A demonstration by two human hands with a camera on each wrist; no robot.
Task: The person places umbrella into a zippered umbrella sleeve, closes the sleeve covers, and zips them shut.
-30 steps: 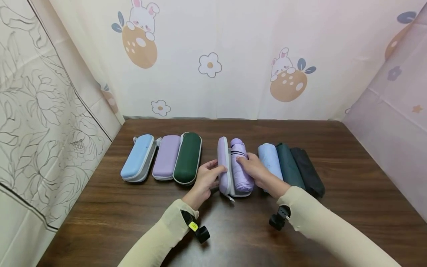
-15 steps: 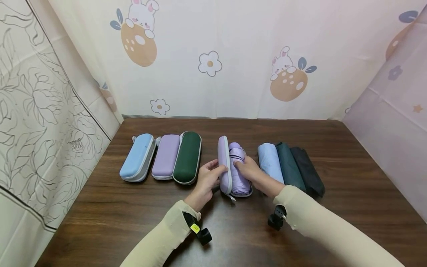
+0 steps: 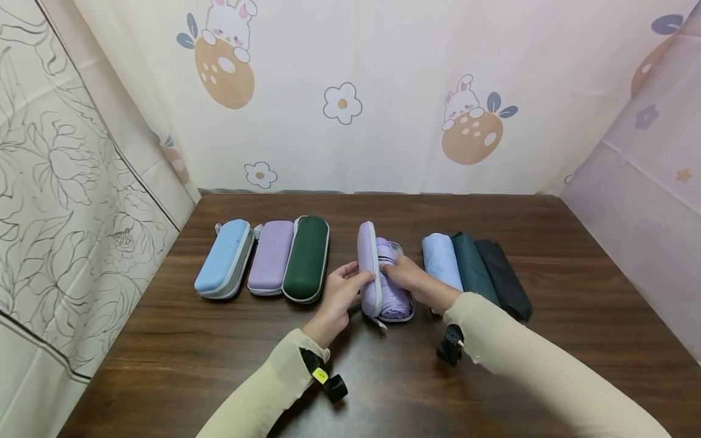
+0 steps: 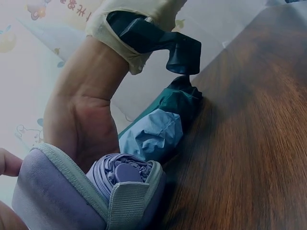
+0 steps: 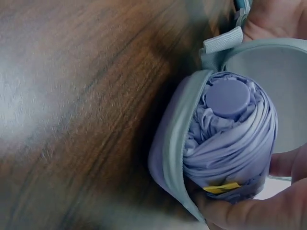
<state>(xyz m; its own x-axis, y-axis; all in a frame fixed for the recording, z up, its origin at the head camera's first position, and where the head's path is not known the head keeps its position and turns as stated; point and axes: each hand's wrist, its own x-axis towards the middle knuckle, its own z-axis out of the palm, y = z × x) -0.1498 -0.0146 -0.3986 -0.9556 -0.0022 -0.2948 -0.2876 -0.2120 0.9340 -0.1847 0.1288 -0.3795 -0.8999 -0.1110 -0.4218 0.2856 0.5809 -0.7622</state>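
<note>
A lilac zip case point(image 3: 368, 267) stands with its lid raised, and a folded lilac umbrella point(image 3: 395, 298) lies in its lower half. My left hand point(image 3: 338, 295) pinches the lid from the left side. With my right hand point(image 3: 411, 280) I hold the umbrella from its right side, thumb and fingers about its middle. In the right wrist view the umbrella's round end point(image 5: 228, 98) sits inside the case's zipped rim point(image 5: 177, 139). The left wrist view shows the rolled cloth and a grey pull tab point(image 4: 127, 203) at the near end.
To the left stand three closed cases: light blue point(image 3: 224, 258), lilac point(image 3: 271, 255) and dark green point(image 3: 306, 258). Right of my right hand lie three folded umbrellas: light blue point(image 3: 441, 258), dark green point(image 3: 473, 267) and black point(image 3: 502, 277). All rest on a brown wooden table point(image 3: 383, 389).
The umbrella has gone down into the lower half of the case, its far end sliding nearer. My right hand has moved slightly left with it. The left hand keeps its hold on the lid.
</note>
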